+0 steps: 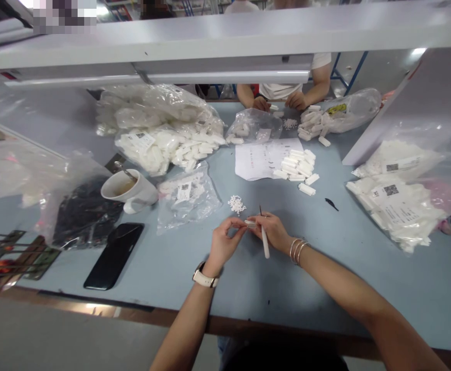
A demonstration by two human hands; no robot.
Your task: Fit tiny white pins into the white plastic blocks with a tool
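My left hand (222, 239), with a watch on the wrist, and my right hand (272, 230), with bangles on the wrist, meet over the blue table (194, 268). Together they pinch a small white plastic piece (250, 223) between the fingertips. A white-handled tool (264, 241) with a thin dark tip also sits in my right hand, tip pointing up and away. Just beyond the hands lies a little heap of tiny white parts (237, 204). Farther back, a row of white blocks (297, 167) rests on and beside a printed sheet of paper (258, 158).
Clear bags of white parts (159, 129) lie at the back left, and other bags of white parts (399, 203) at the right. A cup with a spoon (128, 191), a black phone (114, 254) and a bag of dark parts (82, 211) sit on the left. Another person's hands (279, 102) work across the table.
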